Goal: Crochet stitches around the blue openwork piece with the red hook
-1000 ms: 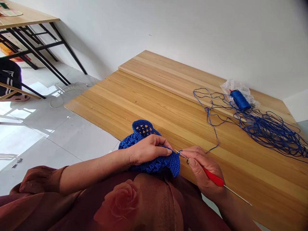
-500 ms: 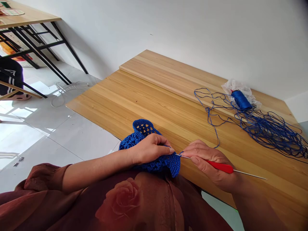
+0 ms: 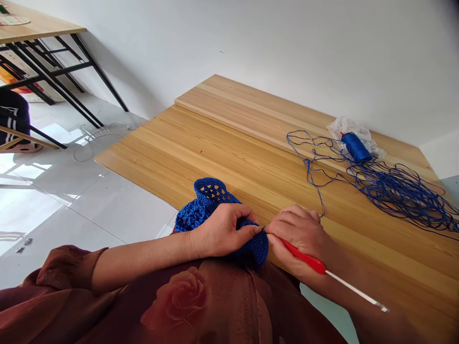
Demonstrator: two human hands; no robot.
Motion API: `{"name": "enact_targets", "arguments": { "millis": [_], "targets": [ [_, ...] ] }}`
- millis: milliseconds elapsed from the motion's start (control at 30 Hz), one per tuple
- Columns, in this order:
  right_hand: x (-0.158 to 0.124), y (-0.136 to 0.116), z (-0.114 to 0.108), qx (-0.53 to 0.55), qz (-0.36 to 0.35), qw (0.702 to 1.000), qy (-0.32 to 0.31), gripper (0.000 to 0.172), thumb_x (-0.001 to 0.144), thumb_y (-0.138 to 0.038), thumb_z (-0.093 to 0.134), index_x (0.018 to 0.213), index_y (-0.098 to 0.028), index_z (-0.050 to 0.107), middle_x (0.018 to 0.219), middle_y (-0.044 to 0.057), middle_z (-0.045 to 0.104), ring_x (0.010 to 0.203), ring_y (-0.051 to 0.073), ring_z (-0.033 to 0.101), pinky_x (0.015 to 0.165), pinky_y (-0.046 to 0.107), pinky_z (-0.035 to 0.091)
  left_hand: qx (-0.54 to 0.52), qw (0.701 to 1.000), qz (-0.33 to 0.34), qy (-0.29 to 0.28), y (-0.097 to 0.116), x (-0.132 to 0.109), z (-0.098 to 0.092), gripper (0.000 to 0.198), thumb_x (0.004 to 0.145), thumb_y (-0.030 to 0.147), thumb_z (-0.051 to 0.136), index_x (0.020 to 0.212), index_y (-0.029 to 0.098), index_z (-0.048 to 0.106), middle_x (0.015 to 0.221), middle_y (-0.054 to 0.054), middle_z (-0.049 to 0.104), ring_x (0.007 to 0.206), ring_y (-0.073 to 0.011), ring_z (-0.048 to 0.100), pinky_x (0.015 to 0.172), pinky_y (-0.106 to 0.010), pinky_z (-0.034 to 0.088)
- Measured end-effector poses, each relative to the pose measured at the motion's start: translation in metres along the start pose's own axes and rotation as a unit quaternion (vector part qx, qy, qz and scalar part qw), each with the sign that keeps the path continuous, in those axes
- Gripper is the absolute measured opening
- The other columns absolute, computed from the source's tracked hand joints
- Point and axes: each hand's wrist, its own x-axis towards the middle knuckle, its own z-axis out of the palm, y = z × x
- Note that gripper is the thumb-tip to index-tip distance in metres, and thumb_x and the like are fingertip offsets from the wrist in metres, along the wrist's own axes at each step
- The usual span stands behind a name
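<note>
Blue crochet work with an openwork pattern rests at the table's front edge, partly over my lap. My left hand is closed on it, thumb and forefinger pinching its edge. Close beside, my right hand grips a crochet hook by its red handle, the metal shaft sticking out behind toward the lower right. The hook's front tip is hidden between my fingers and the blue edge. A blue strand runs from my right hand back to the loose yarn on the table.
A blue yarn spool lies by a crumpled clear plastic bag at the back right of the wooden table. A white wall stands behind. Another table with black legs and a seated person's leg are at far left.
My right hand has moved left, close against my left fingertips. The hook has tilted, its rear end swinging down and its front shaft passing out of sight. My left hand keeps its pinch.
</note>
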Motion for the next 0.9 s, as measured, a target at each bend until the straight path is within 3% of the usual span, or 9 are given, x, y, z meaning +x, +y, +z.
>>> {"name": "enact_targets", "arguments": {
  "millis": [167, 300, 367, 433, 500, 633, 767, 900],
  "targets": [
    [-0.003, -0.005, 0.010, -0.021, -0.014, 0.997, 0.079, 0.007, 0.092, -0.026, 0.062, 0.097, -0.021, 0.064, 0.089, 0.007, 0.070, 0.091, 0.025, 0.059, 0.084, 0.043, 0.040, -0.005, 1.000, -0.020, 0.007, -0.001, 0.001, 0.001, 0.019, 0.083, 0.034, 0.072, 0.086, 0.016, 0.074, 0.085, -0.003, 0.076, 0.082, -0.0179, 0.068, 0.077, -0.026, 0.049],
    [-0.003, -0.004, 0.023, 0.104, 0.030, 0.994, 0.019, 0.031, 0.093, -0.044, 0.063, 0.111, -0.020, 0.059, 0.104, 0.011, 0.068, 0.096, 0.026, 0.061, 0.083, 0.041, 0.050, -0.047, 0.999, 0.000, 0.002, -0.002, 0.001, 0.002, 0.015, 0.082, 0.031, 0.074, 0.087, 0.017, 0.075, 0.087, -0.003, 0.077, 0.083, -0.0178, 0.069, 0.079, -0.026, 0.051],
    [-0.004, -0.005, 0.028, 0.135, 0.029, 0.990, 0.031, 0.036, 0.094, -0.047, 0.061, 0.117, -0.019, 0.057, 0.114, 0.013, 0.067, 0.104, 0.027, 0.061, 0.087, 0.042, 0.052, -0.063, 0.998, 0.004, -0.003, -0.002, 0.000, 0.002, 0.014, 0.082, 0.029, 0.074, 0.087, 0.016, 0.075, 0.087, -0.003, 0.077, 0.083, -0.0174, 0.069, 0.080, -0.026, 0.051],
    [-0.007, -0.004, 0.030, 0.095, 0.010, 0.991, 0.096, 0.040, 0.092, -0.044, 0.065, 0.121, -0.018, 0.057, 0.122, 0.016, 0.066, 0.112, 0.030, 0.059, 0.094, 0.046, 0.049, -0.065, 0.998, -0.002, -0.002, -0.003, 0.001, 0.001, 0.015, 0.082, 0.030, 0.075, 0.086, 0.016, 0.074, 0.086, -0.002, 0.077, 0.083, -0.0170, 0.068, 0.080, -0.026, 0.050],
    [-0.013, -0.004, 0.029, 0.018, -0.015, 0.989, 0.145, 0.035, 0.088, -0.035, 0.070, 0.117, -0.017, 0.061, 0.116, 0.015, 0.069, 0.108, 0.031, 0.059, 0.094, 0.048, 0.047, -0.059, 0.998, -0.009, 0.002, -0.004, 0.002, 0.000, 0.017, 0.082, 0.033, 0.075, 0.085, 0.016, 0.074, 0.085, -0.002, 0.076, 0.083, -0.0169, 0.068, 0.079, -0.026, 0.050],
    [-0.024, -0.007, 0.023, -0.061, -0.044, 0.986, 0.149, 0.020, 0.088, -0.019, 0.067, 0.108, -0.018, 0.068, 0.100, 0.010, 0.073, 0.090, 0.026, 0.061, 0.084, 0.044, 0.045, -0.040, 0.999, -0.028, 0.005, -0.005, 0.002, -0.001, 0.021, 0.082, 0.036, 0.074, 0.086, 0.015, 0.074, 0.086, -0.004, 0.076, 0.082, -0.0178, 0.067, 0.077, -0.027, 0.050],
    [-0.029, -0.013, 0.018, -0.020, -0.033, 0.991, 0.130, 0.027, 0.091, -0.016, 0.061, 0.116, -0.019, 0.069, 0.106, 0.009, 0.073, 0.096, 0.025, 0.063, 0.089, 0.043, 0.047, -0.066, 0.998, -0.013, 0.000, -0.002, 0.002, -0.001, 0.015, 0.084, 0.027, 0.072, 0.092, 0.016, 0.075, 0.093, -0.004, 0.078, 0.090, -0.0187, 0.069, 0.085, -0.027, 0.050],
    [-0.031, -0.010, 0.010, 0.121, 0.010, 0.989, 0.090, 0.031, 0.096, -0.017, 0.053, 0.123, -0.023, 0.066, 0.110, 0.007, 0.070, 0.103, 0.023, 0.063, 0.092, 0.040, 0.050, -0.106, 0.994, 0.000, -0.032, -0.002, 0.004, -0.003, 0.011, 0.084, 0.021, 0.070, 0.090, 0.013, 0.075, 0.088, -0.004, 0.075, 0.085, -0.0169, 0.066, 0.082, -0.026, 0.049]
  ]
}}
